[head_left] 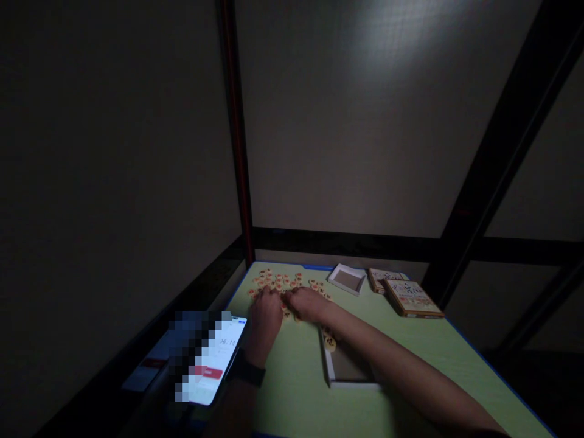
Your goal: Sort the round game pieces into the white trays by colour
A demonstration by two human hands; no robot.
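Observation:
Round wooden xiangqi pieces (279, 279) with red and dark characters lie scattered on the far left part of the green table. My left hand (268, 302), a dark band on its wrist, reaches in among them with its fingers curled down. Close beside it, my right hand (303, 303) is bent over the same pieces with its fingers drawn together. What either hand pinches is hidden beneath the fingers. Under my right forearm sits a shallow open box (351, 368), partly covered by the arm. A few pieces (329, 343) rest along its left side.
A lit phone (216, 362) showing a timer stands at the left edge of the table (292, 395). At the back lies another open box part (347, 280). Two printed boxes (413, 298) overlap at the back right. Walls close in behind and at left.

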